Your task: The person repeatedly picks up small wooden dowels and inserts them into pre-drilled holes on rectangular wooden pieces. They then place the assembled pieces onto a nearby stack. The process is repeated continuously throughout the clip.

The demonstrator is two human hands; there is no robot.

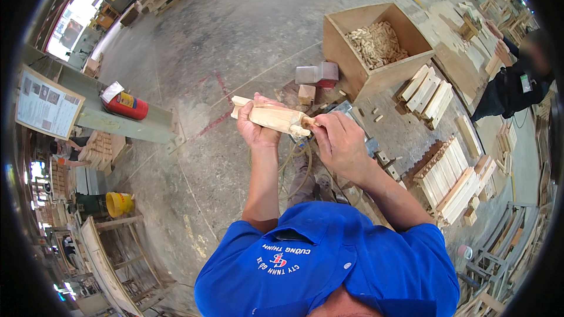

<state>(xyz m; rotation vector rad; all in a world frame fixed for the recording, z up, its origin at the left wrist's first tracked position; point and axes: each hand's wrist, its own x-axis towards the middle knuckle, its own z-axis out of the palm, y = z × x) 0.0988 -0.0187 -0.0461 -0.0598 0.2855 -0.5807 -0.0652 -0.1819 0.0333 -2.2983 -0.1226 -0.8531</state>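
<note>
My left hand (259,130) is wrapped round a pale wooden block (273,117), long and shaped with a notched end, held up in front of my body. At the block's right end, the fingertips of my right hand (343,145) are pinched together against a darker recess. Whatever sits between those fingertips is too small and covered to make out. Below the hands, partly hidden by them, is a metal fixture (341,108) with hoses near my feet.
A plywood box (342,58) of small wooden dowels (379,44) stands ahead right. Stacked wooden pieces (446,173) lie at right. Another person (514,82) works at far right. A fire extinguisher (126,105) and yellow bucket (119,204) are at left.
</note>
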